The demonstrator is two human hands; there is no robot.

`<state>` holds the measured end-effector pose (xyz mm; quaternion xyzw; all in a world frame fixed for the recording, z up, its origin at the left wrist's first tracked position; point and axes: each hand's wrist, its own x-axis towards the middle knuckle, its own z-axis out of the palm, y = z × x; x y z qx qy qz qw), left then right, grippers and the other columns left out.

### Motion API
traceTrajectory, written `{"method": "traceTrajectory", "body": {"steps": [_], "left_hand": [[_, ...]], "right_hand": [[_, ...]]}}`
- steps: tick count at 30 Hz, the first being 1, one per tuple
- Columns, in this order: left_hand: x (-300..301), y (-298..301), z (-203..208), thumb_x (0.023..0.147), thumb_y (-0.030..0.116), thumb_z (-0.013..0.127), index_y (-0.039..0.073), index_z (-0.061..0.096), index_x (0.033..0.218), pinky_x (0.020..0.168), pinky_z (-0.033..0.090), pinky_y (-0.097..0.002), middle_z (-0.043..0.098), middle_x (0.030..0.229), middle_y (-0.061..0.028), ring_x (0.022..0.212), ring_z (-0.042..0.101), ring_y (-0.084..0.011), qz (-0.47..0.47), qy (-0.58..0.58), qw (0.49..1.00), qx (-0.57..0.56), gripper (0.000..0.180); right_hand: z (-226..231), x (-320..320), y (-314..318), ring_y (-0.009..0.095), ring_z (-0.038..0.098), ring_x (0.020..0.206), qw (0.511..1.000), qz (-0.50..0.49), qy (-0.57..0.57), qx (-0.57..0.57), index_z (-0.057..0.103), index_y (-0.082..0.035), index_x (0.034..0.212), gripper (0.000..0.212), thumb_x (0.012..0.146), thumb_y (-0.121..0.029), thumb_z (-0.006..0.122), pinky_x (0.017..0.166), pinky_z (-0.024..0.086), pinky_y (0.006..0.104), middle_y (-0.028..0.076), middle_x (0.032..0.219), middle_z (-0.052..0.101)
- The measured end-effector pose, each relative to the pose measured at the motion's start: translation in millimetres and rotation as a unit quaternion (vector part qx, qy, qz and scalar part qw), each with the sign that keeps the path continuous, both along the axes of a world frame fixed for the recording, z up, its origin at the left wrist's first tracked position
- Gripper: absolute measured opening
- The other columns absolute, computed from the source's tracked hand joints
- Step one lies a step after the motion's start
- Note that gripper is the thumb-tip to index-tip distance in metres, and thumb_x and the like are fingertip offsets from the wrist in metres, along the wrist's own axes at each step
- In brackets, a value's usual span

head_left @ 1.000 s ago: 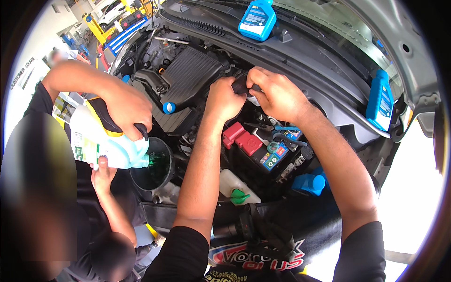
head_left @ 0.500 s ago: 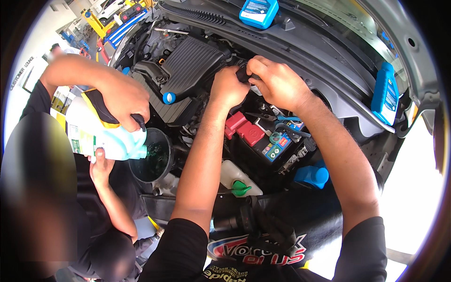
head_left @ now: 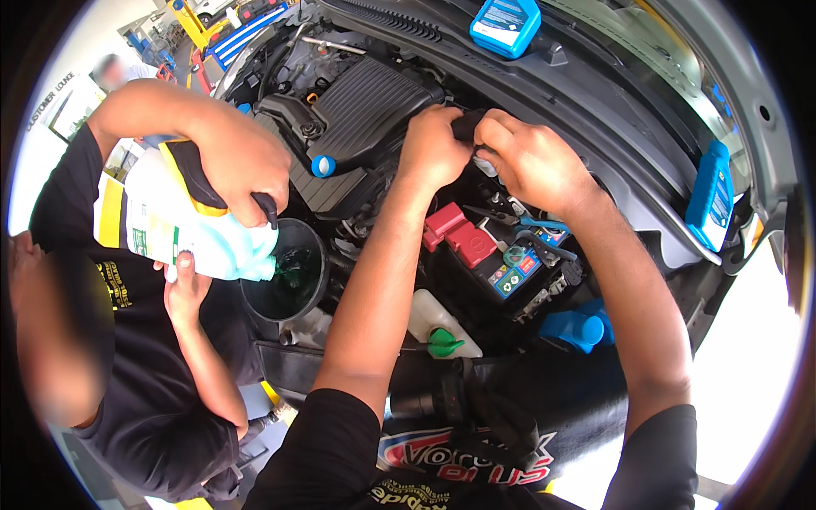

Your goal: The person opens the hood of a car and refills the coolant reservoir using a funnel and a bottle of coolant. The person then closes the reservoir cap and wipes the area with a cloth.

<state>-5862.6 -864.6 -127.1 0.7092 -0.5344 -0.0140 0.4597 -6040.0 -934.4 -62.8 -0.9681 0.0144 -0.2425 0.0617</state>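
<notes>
Over the rear of the engine bay, my left hand (head_left: 432, 155) and my right hand (head_left: 537, 163) come together on a dark black piece (head_left: 467, 127). Fingers of both hands are closed around it, and they hide most of its shape, so its kind is unclear. A small whitish part (head_left: 485, 165) shows just under my right fingers. Below my hands sits the car battery (head_left: 510, 276), with a red terminal cover (head_left: 460, 235) and pliers-like tools lying on top. The ribbed black engine cover (head_left: 365, 110) is left of my left hand.
At left a co-worker's hands tip a pale jug (head_left: 212, 242) of green liquid into a black funnel (head_left: 308, 293). Blue bottles stand near the windshield (head_left: 507, 25), at right (head_left: 714, 197) and beside the battery (head_left: 575, 329). A white reservoir with green cap (head_left: 443, 342) is near the front.
The whole view has shifted, so the scene sits slightly further right. Both my hands stay on the black piece. The co-worker keeps the jug tipped over the funnel.
</notes>
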Motion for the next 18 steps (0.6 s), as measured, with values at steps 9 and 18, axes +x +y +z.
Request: {"method": "traceTrajectory", "body": {"steps": [9, 18], "left_hand": [[-1, 3, -10, 0.083, 0.014, 0.077, 0.0, 0.074, 0.098, 0.082, 0.057, -0.0454, 0.076, 0.099, -0.0208, 0.096, 0.075, -0.0379, 0.005, 0.072, 0.997, -0.004, 0.021], [4, 4, 2, 0.076, 0.008, 0.083, 0.001, 0.077, 0.105, 0.082, 0.059, -0.0412, 0.078, 0.096, -0.0188, 0.093, 0.077, -0.0329, 0.015, 0.06, 0.998, 0.0, 0.03]], "right_hand": [[-6, 7, 2, 0.04, 0.071, 0.096, 0.997, 0.013, 0.041, -0.071, 0.053, -0.007, 0.117, 0.041, 0.082, 0.003, 0.071, 0.076, 0.061, 0.0468, 0.016, 0.118, 0.065], [24, 1, -11, 0.044, 0.067, 0.104, 0.993, -0.05, -0.025, 0.108, 0.054, -0.004, 0.11, 0.029, 0.089, -0.003, 0.074, 0.085, 0.054, 0.0522, 0.019, 0.105, 0.068]]}}
